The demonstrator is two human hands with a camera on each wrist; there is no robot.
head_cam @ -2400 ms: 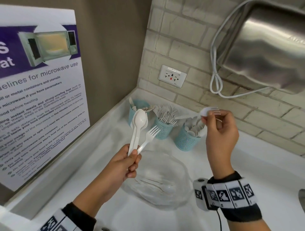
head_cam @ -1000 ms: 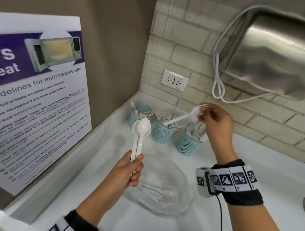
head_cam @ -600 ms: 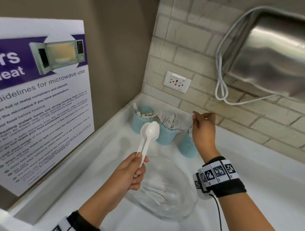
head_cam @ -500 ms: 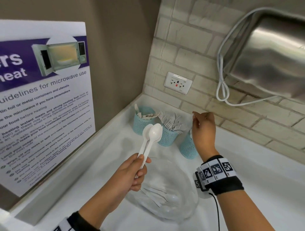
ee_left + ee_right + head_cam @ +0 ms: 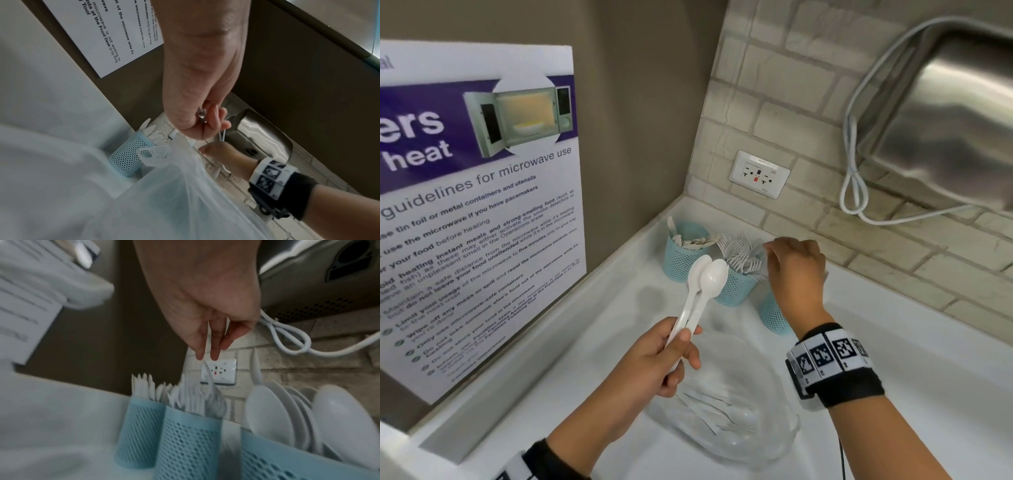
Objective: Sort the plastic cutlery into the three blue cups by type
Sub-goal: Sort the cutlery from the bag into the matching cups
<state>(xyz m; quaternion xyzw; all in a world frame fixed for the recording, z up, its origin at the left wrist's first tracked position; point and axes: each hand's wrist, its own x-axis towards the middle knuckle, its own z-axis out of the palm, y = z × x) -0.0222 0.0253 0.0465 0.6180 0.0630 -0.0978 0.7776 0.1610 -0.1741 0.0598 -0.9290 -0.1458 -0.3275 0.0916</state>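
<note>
Three blue mesh cups stand in the corner: the knife cup [image 5: 681, 263], the fork cup [image 5: 736, 291] and the spoon cup [image 5: 774, 318], which my right wrist partly hides. My left hand [image 5: 681, 339] grips two white spoons [image 5: 709, 277] by their handles, bowls up, in front of the cups. Over the fork cup [image 5: 185, 443] hangs my right hand [image 5: 206, 357] with straight fingers pointing down. A blurred white fork [image 5: 213, 399] stands in that cup, its handle end just below my fingertips. A clear bowl [image 5: 791, 425] near me holds several white pieces.
A microwave poster [image 5: 476, 205] leans on the left wall. The tiled back wall has a socket [image 5: 759, 174]. A steel appliance [image 5: 945, 120] with a looped white cord [image 5: 854, 195] is mounted at upper right. The white counter [image 5: 911, 359] runs on to the right.
My right hand carried the fork over to the middle cup and lowered it in, and its fingers have straightened. The left hand now holds only the two spoons.
</note>
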